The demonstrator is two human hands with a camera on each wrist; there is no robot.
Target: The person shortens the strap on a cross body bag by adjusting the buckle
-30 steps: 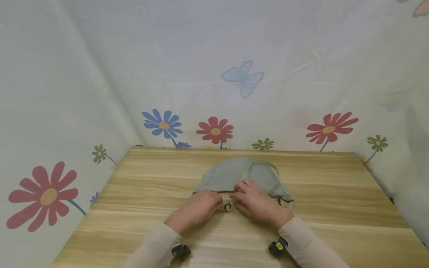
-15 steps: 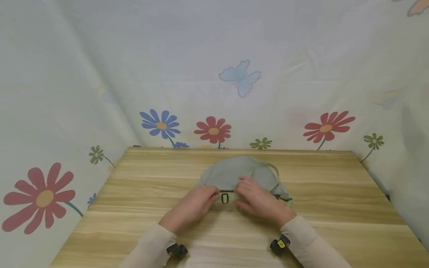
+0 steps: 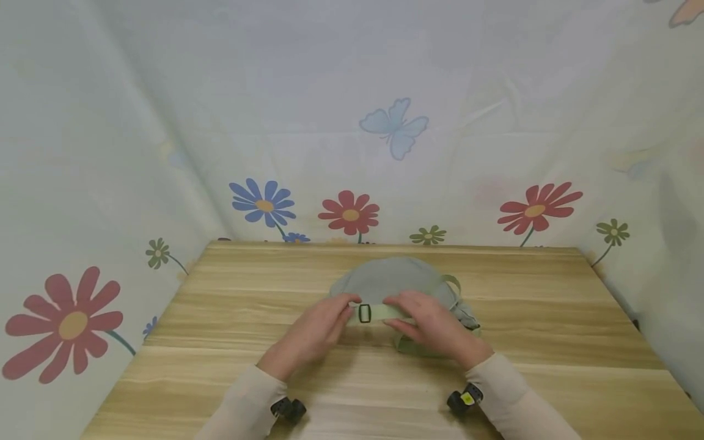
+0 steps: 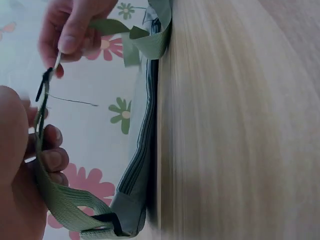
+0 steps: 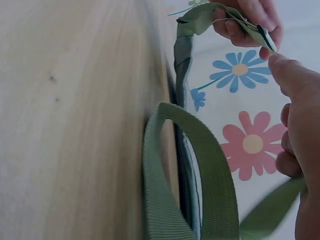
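A grey-green waist bag (image 3: 390,278) lies on the table behind both hands, its zip edge showing in the wrist views. Its light green webbing strap (image 3: 382,313) is held up in front of it, with a black slide buckle (image 3: 365,313) between the hands. My left hand (image 3: 310,327) pinches the strap just left of the buckle, fingers curled under the webbing (image 4: 55,202). On the other side, my right hand (image 3: 431,321) pinches the strap between thumb and fingers. A loose strap loop (image 5: 215,165) hangs below the right hand, and a thin thread (image 4: 72,101) sticks out near the buckle.
The bag rests toward the back of a wood-grain table (image 3: 264,281). Behind the table hangs a pale cloth (image 3: 308,122) printed with flowers and a butterfly. Black wrist cameras (image 3: 288,410) sit on both sleeves.
Both hands have lifted the strap and buckle upward in front of the bag. The strap is now stretched between them, and a length of it hangs below the right hand.
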